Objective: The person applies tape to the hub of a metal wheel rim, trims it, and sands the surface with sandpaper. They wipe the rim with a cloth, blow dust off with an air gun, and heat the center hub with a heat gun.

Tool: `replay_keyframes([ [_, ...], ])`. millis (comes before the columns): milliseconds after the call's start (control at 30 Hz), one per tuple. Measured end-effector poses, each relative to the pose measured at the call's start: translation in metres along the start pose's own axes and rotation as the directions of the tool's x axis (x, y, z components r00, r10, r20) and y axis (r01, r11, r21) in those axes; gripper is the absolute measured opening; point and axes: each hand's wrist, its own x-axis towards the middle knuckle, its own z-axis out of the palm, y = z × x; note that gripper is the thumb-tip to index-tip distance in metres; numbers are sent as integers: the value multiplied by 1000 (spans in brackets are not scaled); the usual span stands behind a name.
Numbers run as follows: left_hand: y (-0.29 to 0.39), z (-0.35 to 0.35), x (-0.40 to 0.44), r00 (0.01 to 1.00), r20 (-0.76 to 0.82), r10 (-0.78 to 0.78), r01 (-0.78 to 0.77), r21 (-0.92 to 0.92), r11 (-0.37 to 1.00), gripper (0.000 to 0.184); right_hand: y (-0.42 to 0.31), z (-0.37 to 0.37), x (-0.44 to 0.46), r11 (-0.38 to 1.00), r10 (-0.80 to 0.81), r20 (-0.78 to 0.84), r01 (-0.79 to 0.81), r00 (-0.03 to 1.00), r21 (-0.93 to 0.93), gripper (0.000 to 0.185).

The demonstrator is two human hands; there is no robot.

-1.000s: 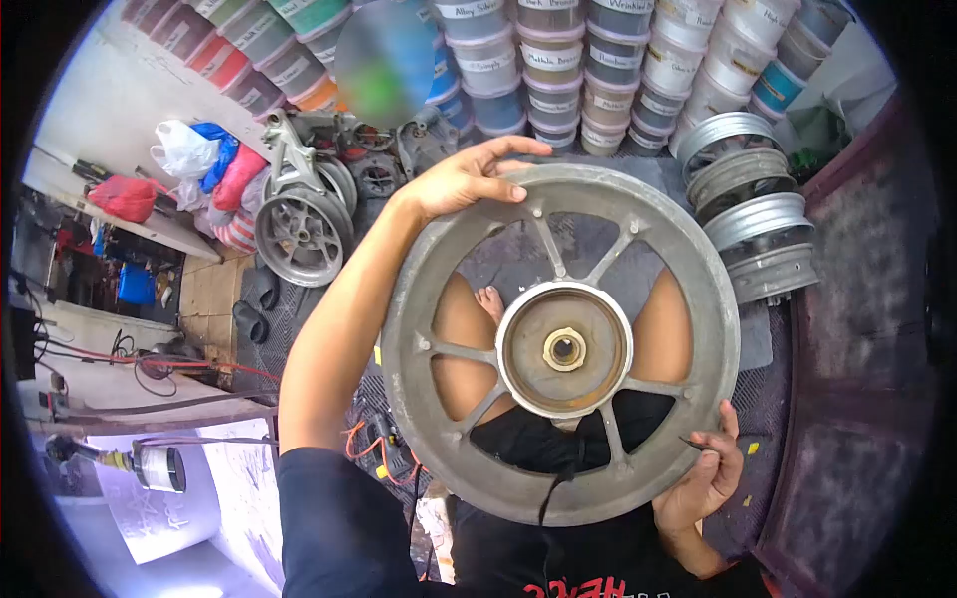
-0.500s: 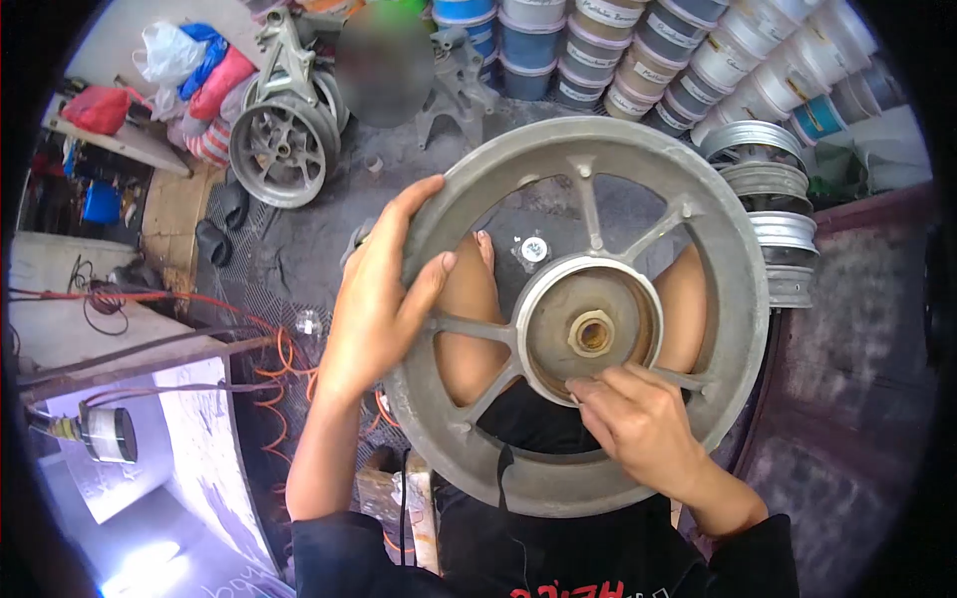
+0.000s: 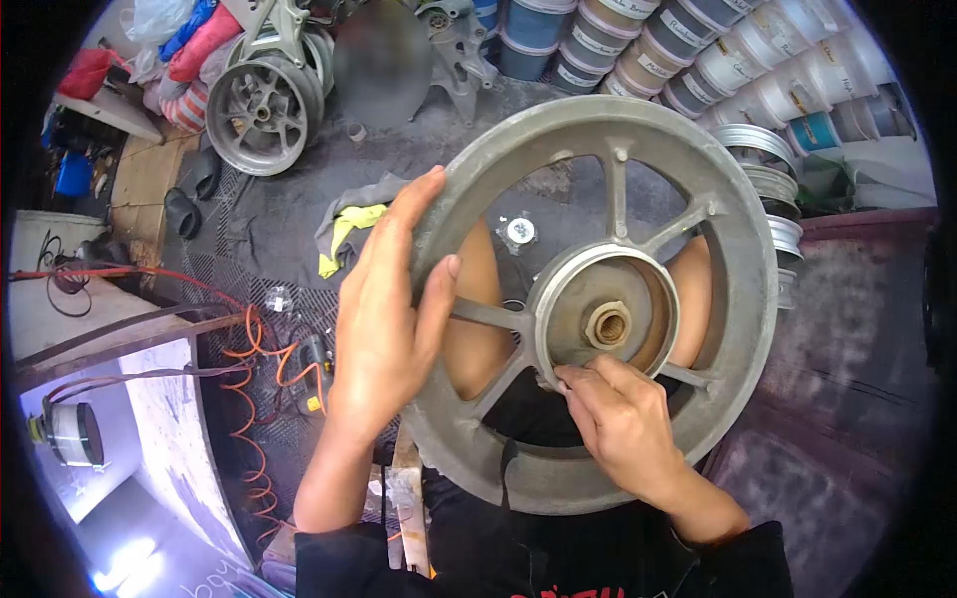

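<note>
A large grey spoked wheel [image 3: 743, 289] is held up over my lap, its hub ring [image 3: 670, 299] and brass-coloured centre nut [image 3: 608, 326] facing me. My left hand [image 3: 384, 319] grips the rim at the left side, thumb on the near face and fingers round the outer edge. My right hand [image 3: 628, 419] is at the lower left edge of the hub ring, with fingers pinched together. Whatever lies between those fingertips is too small to make out.
Another spoked wheel [image 3: 261, 115] stands at the upper left. Stacked rims [image 3: 773, 189] and labelled tubs [image 3: 688, 40] are at the upper right. Left of me are an orange coiled hose [image 3: 261, 448] and a grey-and-yellow cloth [image 3: 349, 227].
My right hand has moved from the lower right rim to the hub ring. My left hand has shifted from the top of the rim down to its left side. The wheel is tilted more.
</note>
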Motion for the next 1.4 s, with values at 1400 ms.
replay_keyframes([
  [1400,-5,8,-5,992,-126,-14,9,-37,999,50,6,-6,4,970,-91,121,116,988,-215,28],
])
